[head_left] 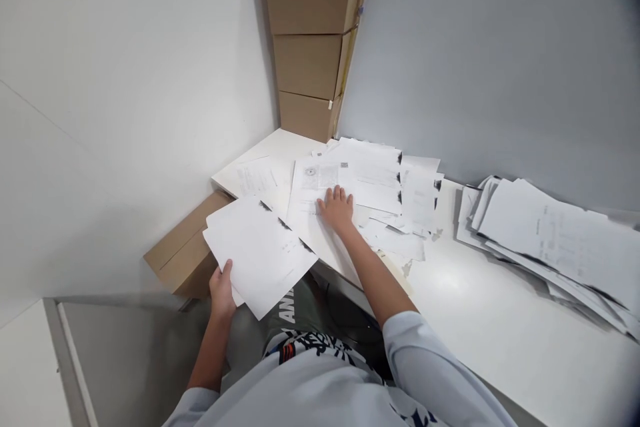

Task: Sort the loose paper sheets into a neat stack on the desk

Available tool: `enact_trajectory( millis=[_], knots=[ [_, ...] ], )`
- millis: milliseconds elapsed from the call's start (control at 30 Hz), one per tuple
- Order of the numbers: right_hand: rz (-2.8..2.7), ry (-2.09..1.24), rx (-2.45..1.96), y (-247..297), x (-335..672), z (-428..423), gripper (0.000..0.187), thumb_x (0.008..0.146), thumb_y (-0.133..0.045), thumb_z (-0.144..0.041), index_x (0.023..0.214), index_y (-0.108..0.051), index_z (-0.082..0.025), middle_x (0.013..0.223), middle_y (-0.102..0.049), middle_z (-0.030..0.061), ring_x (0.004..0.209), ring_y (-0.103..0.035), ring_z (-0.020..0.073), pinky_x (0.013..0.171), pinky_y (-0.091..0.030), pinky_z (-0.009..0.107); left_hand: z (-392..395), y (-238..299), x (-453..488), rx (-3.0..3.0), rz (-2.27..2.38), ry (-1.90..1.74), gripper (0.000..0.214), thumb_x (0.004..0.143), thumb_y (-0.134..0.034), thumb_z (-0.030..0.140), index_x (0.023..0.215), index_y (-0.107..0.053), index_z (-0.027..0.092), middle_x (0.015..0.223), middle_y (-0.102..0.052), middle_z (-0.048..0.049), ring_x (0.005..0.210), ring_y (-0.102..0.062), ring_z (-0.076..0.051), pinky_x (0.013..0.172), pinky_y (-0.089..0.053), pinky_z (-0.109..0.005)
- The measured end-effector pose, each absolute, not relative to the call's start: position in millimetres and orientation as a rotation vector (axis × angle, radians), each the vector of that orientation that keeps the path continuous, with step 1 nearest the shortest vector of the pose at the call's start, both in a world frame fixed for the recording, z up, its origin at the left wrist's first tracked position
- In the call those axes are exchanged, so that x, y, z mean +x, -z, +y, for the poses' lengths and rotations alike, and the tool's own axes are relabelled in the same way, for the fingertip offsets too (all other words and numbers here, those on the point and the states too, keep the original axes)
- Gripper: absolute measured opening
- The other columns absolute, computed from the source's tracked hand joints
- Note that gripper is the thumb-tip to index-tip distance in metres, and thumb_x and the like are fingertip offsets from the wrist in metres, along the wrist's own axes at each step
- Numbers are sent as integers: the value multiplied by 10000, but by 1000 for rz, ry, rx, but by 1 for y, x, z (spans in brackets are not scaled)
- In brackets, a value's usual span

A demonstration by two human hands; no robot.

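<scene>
My left hand point(223, 290) grips a few sheets of paper point(260, 253) by their lower left edge, thumb on top. The sheets are mostly white, with black marks along one edge, and reach over the table's front edge. On the table, my right hand point(337, 209) lies with fingers spread on a printed sheet point(320, 177) that bears a round figure and a small dark square code. Beside it, more papers point(375, 173) with black-marked edges overlap one another. Another printed sheet point(256, 175) lies flat at the table's left corner.
A thick, uneven stack of papers point(550, 240) rests on the right of the white table point(465, 320). Cardboard boxes point(307, 67) are piled at the back corner against the wall. Another cardboard box point(185, 243) stands below the table's left end. A grey panel point(490, 67) rises behind the table.
</scene>
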State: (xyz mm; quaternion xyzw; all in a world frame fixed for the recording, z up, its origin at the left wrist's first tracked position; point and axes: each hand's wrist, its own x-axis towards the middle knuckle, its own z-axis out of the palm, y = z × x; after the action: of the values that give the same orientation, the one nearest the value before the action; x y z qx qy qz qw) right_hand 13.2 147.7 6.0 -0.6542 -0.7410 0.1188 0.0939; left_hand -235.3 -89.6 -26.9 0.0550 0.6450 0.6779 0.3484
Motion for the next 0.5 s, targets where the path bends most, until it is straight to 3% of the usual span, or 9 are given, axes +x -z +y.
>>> enact_trajectory(
  millis=[167,267,367,500],
  knots=[
    [-1979,-341,-2031,-45,32,183,691,1005,-223,-430,1494,-244,57,1572,-141,299,1475,-136,361,1155,-89,579,-90,23,-227,110,1499,-1711,234,786,-728,234,975,-679,103,939,-754,-123,780,-727,-217,728,-606,-320],
    [-2023,-444,-1821,-51,29,150,692,996,-252,-495,1512,-286,-35,1589,-203,219,1477,-185,310,1182,-133,499,-87,13,-221,149,1480,-1649,288,718,-772,209,972,-677,114,928,-754,-116,806,-729,-236,748,-607,-337],
    [-2076,-958,-1345,-41,20,94,732,929,-359,-639,1502,-370,-184,1576,-307,102,1462,-260,266,1198,-177,424,-86,-8,-214,259,1504,-1637,395,627,-825,248,970,-675,125,886,-750,-101,809,-727,-259,734,-603,-349],
    [-1639,-1581,-1274,-29,18,36,814,818,-533,-697,1467,-415,-221,1523,-400,118,1393,-383,297,1155,-272,466,-100,-44,-205,406,1537,-1628,544,522,-858,332,1003,-675,153,821,-737,-63,756,-716,-267,652,-597,-342]
  ],
)
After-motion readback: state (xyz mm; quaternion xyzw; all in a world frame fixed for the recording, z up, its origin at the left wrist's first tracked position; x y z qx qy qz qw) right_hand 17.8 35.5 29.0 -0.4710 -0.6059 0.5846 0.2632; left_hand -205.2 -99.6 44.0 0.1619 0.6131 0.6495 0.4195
